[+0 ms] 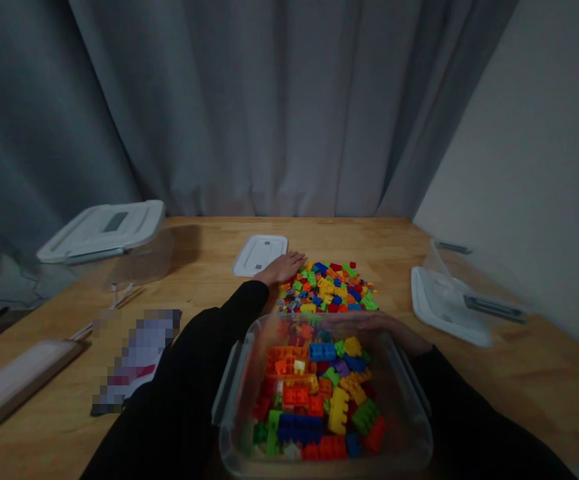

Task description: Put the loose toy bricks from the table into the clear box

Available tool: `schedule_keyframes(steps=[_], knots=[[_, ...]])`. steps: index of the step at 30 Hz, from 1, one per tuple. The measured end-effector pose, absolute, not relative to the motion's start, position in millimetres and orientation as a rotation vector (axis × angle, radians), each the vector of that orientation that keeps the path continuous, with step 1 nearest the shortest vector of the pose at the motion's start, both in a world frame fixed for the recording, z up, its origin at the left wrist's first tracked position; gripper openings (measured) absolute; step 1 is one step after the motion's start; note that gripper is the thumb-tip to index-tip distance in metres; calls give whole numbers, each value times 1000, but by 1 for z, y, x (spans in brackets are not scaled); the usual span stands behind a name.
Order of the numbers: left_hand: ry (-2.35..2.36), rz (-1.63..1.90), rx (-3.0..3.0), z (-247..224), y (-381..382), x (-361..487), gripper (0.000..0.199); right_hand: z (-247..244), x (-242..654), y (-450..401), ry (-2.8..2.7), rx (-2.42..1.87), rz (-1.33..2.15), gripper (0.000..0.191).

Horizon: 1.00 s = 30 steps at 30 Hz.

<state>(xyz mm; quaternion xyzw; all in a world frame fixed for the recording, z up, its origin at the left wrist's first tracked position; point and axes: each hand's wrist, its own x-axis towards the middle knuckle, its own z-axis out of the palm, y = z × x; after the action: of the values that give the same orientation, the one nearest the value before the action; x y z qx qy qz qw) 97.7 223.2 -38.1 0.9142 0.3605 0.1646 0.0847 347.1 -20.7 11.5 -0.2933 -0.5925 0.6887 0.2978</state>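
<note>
Head view, looking forward and down along a wooden desk [474, 380]. Left hand [282, 269] palm-down on the desk, fingers stretched out, grip open and empty, fingertips just beside the upper left edge of a loose pile of plastic building bricks [326, 288] in red, yellow, green, blue and orange. Small white lid [259, 255] close to the left of those fingers, touching neither hand nor pile.

Right hand [389, 327] dim and blurred through the far wall of a clear plastic tub [232, 400], across its far rim. Grip unreadable: no telling from this view whether closed on the rim or only lying over it. Tub just in front of the pile, packed with more bricks [309, 393], with a latch flap down its left side.

Black sleeves on both arms. Off to the left, a large white lid [102, 230] on a clear box [139, 260], and nearer, a pale flat case [19, 383] beside a pixelated, unreadable patch [136, 357]. Off to the right, a white lid [444, 307] flat on the desk against a tilted clear box [449, 267]. Grey curtain [249, 100] behind the desk, pale wall [519, 167] along the right.
</note>
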Motion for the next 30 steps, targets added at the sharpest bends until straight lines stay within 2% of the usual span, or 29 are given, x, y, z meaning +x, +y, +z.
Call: schedule_keyframes(steps=[14, 18, 30], knots=[[867, 389, 2744, -49, 195, 101, 40, 13, 349, -21, -1643, -818, 1764, 46], [891, 377, 2708, -49, 182, 94, 46, 11, 348, -22, -1582, -808, 1796, 45], [988, 419, 2598, -32, 166, 81, 43, 14, 347, -24, -1592, -806, 1781, 41]])
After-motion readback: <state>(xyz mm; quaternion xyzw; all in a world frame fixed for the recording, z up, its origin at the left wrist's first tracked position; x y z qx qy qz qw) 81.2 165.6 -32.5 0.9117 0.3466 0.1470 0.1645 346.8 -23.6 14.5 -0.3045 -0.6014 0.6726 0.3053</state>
